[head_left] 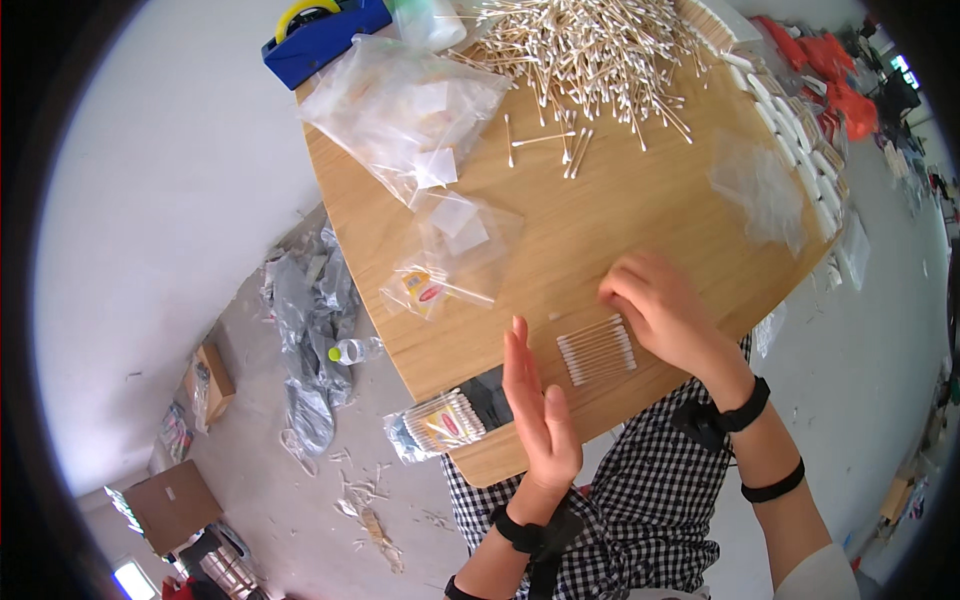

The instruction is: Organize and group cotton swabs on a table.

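Note:
A neat row of cotton swabs (597, 350) lies side by side near the table's front edge. At its left stands my left hand (540, 410), open, fingers straight and palm turned toward the row, holding nothing. My right hand (655, 305) is at the row's far right corner with its fingers curled in; slight blur hides what they hold, if anything. Left of my left hand, a clear packet of cotton swabs (440, 422) with a yellow and red label lies at the table corner. A big heap of loose cotton swabs (590, 50) covers the far side, with several strays in front.
Clear plastic bags (405, 110) and a small labelled bag (425, 285) lie on the left of the wooden table (580, 225). A blue tape dispenser (325, 40) sits at the far left corner. Packed swab bundles (800, 140) line the right edge, beside another clear bag (760, 190).

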A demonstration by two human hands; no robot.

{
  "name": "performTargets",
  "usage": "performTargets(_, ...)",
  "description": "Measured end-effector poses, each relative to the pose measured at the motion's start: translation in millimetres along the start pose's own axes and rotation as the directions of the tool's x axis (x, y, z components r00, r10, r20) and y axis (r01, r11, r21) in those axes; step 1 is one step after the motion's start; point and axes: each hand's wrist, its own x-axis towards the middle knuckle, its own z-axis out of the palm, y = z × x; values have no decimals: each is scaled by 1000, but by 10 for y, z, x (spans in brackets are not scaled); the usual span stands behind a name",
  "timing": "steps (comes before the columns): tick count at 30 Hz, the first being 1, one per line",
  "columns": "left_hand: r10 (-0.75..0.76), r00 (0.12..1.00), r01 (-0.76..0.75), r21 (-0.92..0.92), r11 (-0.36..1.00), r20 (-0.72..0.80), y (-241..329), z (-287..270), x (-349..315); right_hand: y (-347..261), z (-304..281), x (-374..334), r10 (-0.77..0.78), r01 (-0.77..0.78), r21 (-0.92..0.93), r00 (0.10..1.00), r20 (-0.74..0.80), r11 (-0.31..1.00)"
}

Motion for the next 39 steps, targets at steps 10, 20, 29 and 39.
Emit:
performTargets(10, -64, 995, 57, -89, 994, -79, 30, 187, 211, -246, 277, -163, 177, -152, 120, 955, -238, 981)
performTargets(20, -125, 979, 100, -155, 983, -159, 70, 252, 72, -321, 483, -201, 217, -224, -4, 945, -244, 974)
performTargets(29, -151, 961, 78, -298, 952, -233, -3, 493, 28, -335, 606, -151, 136, -165, -255, 982, -128, 953)
performTargets(39, 143, 883, -47, 220, 974, -447, 303, -640, 98, -308, 608, -140, 34, -59, -368, 997, -74, 928)
